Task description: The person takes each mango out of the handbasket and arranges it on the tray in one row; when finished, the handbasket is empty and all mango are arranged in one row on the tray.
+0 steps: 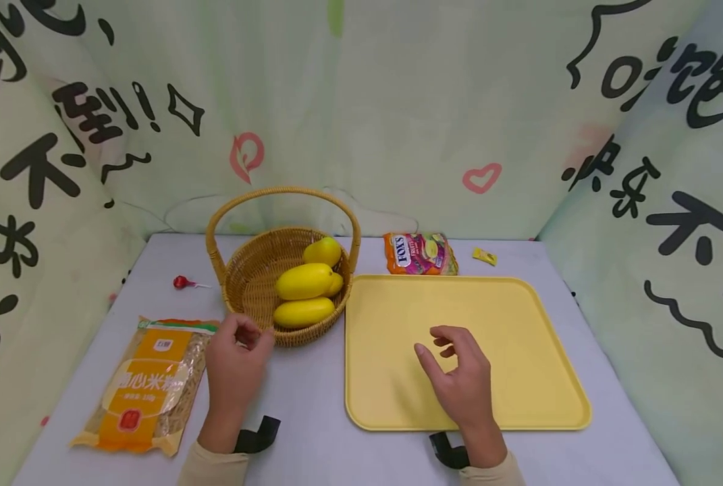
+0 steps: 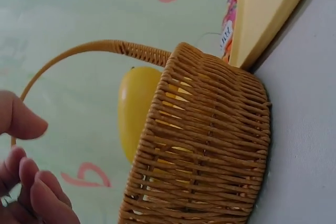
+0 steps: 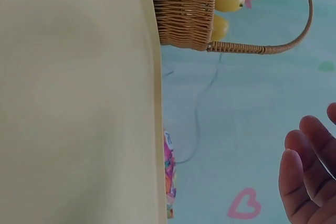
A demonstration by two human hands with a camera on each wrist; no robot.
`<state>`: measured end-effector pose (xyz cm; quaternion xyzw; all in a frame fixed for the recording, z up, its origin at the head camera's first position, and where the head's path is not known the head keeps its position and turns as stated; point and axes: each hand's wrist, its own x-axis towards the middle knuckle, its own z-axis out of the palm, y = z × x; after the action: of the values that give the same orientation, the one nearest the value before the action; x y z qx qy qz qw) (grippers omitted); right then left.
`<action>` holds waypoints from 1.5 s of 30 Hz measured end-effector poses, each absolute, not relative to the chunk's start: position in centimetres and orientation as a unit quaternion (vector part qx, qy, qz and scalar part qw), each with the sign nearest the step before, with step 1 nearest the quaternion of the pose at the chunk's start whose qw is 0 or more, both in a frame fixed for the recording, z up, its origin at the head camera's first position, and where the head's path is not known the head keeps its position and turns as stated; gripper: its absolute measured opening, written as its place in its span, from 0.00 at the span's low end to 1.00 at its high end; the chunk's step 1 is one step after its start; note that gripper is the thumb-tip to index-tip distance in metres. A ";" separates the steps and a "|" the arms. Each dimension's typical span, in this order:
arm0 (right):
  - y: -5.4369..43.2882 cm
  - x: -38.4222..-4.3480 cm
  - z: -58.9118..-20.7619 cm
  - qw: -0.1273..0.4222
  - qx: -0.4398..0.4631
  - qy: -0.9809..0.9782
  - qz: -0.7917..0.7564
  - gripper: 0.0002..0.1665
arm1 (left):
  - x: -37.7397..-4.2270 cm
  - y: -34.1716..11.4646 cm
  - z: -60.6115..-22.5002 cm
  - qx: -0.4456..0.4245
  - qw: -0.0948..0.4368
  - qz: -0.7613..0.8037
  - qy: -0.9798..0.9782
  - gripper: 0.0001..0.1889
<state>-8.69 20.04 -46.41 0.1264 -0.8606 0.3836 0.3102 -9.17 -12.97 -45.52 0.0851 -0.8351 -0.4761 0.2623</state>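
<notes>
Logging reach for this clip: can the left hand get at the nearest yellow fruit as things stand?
Probably yes: the empty left hand is near the basket, whose open top leaves the fruit uncovered; the handle arches above.

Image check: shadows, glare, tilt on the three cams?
Head: faint shadow on the yellow tray beside the right hand, slight glare on the orange-labelled bag; left wrist: basket appears turned sideways, fingers cropped at the left edge; right wrist: also sideways, soft dark patches on the tray.

Fruit point(image 1: 304, 281) in basket point(image 1: 249, 270), left of tray point(image 1: 525, 378)
</notes>
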 end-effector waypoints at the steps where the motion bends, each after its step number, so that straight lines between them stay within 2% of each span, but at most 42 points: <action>1: 20.1 -8.7 -46.5 0.310 0.125 -0.860 0.385 0.22 | -9.3 -13.2 -45.5 0.109 0.250 -0.490 -0.828 0.10; 7: 20.5 -8.8 -46.7 0.308 0.125 -0.860 0.386 0.24 | -10.3 -15.0 -46.2 0.203 0.190 -0.551 -0.786 0.14; 12: 20.7 -8.8 -46.9 0.305 0.120 -0.861 0.390 0.25 | -11.1 -16.0 -46.6 0.246 0.122 -0.617 -0.737 0.26; 16: 20.8 -8.8 -46.9 0.305 0.114 -0.859 0.394 0.25 | -11.6 -16.6 -47.1 0.261 0.060 -0.682 -0.680 0.37; 20: 20.8 -8.8 -46.9 0.304 0.113 -0.857 0.399 0.26 | -12.0 -17.0 -47.7 0.250 0.018 -0.738 -0.626 0.41; 31: 20.9 -8.9 -47.2 0.280 0.104 -0.863 0.408 0.27 | -12.8 -17.9 -48.9 0.220 -0.001 -0.797 -0.562 0.42; 45: 20.8 -8.8 -47.0 0.146 0.035 -0.893 0.425 0.43 | -13.0 -17.5 -49.2 0.214 0.007 -0.787 -0.579 0.43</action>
<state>-8.81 20.83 -47.00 0.0351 -0.8927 0.4251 0.1456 -13.05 -17.51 -49.25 0.2136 -0.5790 -0.7868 0.0067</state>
